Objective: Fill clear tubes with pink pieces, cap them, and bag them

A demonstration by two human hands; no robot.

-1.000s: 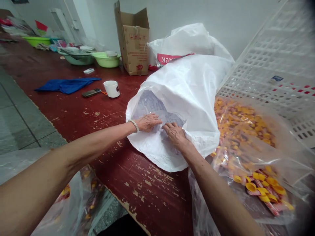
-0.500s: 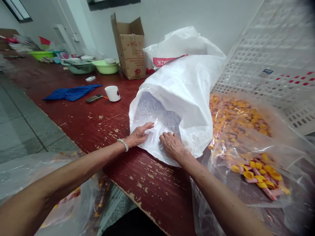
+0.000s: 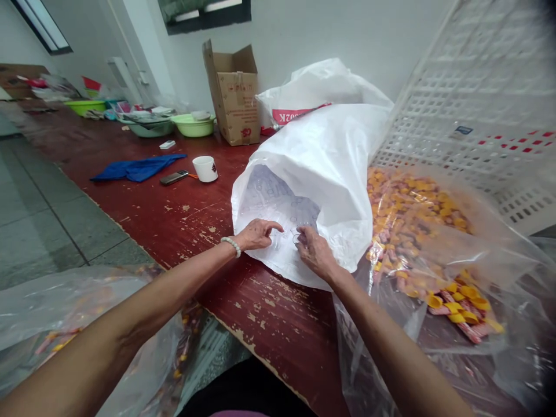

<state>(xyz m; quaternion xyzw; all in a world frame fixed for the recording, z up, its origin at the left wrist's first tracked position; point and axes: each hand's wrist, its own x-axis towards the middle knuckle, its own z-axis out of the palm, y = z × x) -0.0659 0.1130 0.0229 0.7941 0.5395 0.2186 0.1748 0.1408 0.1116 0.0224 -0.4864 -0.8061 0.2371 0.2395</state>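
A white woven sack (image 3: 321,145) lies on its side, its mouth facing me. Inside it are many small clear plastic pieces (image 3: 273,191), some tube-like; their exact kind is hard to make out. My left hand (image 3: 257,234), a beaded bracelet (image 3: 232,245) at its wrist, is at the left of the sack's mouth. Its index finger and thumb curve forward with a gap between them. At the right of the mouth, my right hand (image 3: 316,250) has curled fingers, pinched at a clear plastic piece (image 3: 296,238) with a round end.
Clear bags of yellow-and-red striped pieces (image 3: 464,304) lie to the right, beside a tilted white crate (image 3: 417,127). On the red table (image 3: 212,214) are a white cup (image 3: 205,169), a phone (image 3: 174,178), a blue cloth (image 3: 139,168), basins (image 3: 193,125) and a cardboard box (image 3: 238,107).
Both hands have moved slightly farther into the sack's mouth. My left fingers have bent, and my right fingers have lifted from the pieces near the front. The view has shifted a little.
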